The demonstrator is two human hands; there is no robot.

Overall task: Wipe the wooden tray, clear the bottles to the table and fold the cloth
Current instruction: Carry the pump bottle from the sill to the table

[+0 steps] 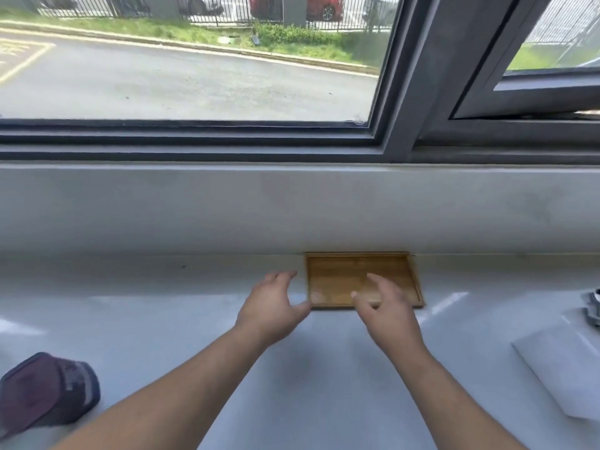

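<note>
A small rectangular wooden tray (341,277) lies flat on the white table, pushed against the wall under the window. Nothing stands on it. My left hand (272,306) hovers at the tray's left edge, fingers spread, thumb near the front left corner. My right hand (386,306) is over the tray's front right part, fingers apart, holding nothing. No bottles and no cloth are in view.
The white table (162,319) meets a white wall below a dark window frame. A maroon cap (45,391) lies at the near left. A white folded sheet or packet (565,368) lies at the right, with a grey object (592,306) at the right edge.
</note>
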